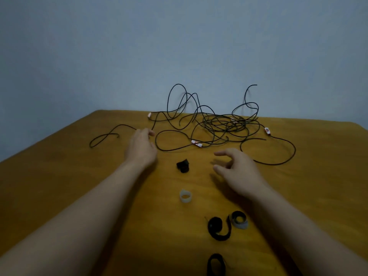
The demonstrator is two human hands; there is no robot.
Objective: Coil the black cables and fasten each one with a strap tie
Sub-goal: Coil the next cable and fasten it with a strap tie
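- The black cables lie in one loose tangle along the far edge of the table. Several loops stand up against the wall, and small white tags sit on the cables here and there.
- One loose strand runs out of the tangle toward the left edge and ends in a flat loop. Its long axis lies roughly left to right, across the line of the left arm.
- The left hand is stretched far forward, back upward, with its fingertips just where that strand passes. The hand hides the contact, so I cannot tell whether the fingers pinch the cable or only touch it.
- The right hand hovers over the middle of the table with fingers loosely curled and thumb apart, holding nothing. The tangle lies beyond it toward the far edge, and a wide cable loop passes just to its right.
- The strap ties sit in a rough row from the middle of the table to the near edge, between the forearms:
  - a black roll
  - a pale ring
  - a black curl
  - a grey ring
  - a black loop
- None of the ties is around a cable.
- Nothing is coiled, so the task looks to be at its very start. The left hand is the nearer one to a free strand, so drawing that strand clear of the tangle seems the likely next move. The right hand would then have to reach forward to help.
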